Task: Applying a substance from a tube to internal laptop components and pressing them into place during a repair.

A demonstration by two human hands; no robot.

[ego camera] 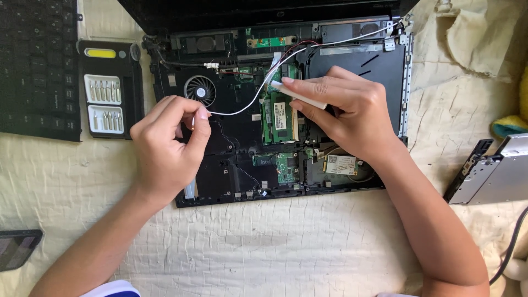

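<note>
The left hand (168, 146) pinches the free end of a thin white cable (250, 102) between thumb and forefinger, over the left half of the opened laptop base (352, 71), just below the round cooling fan (199, 89). The right hand (344, 113) is closed around a slim white plastic stick (300, 96), whose tip rests near the green memory module (280, 118) at the middle of the base. The cable runs from the left fingers up and right, past the stick's tip, toward the hinge at the base's far right corner.

Judging from this, the cable wants a gentle, steady pull along its channel, with the stick guiding it rather than levering against the board.

A small white label sits on the memory module, and a pale rectangular label covers the little card (341, 164) near the base's front right edge. On the cloth-covered table (308, 247), left of the base, a black case of screwdriver bits (108, 88) carries a yellow oval strip at its top; a silver optical drive (495, 173) lies at the right edge.
</note>
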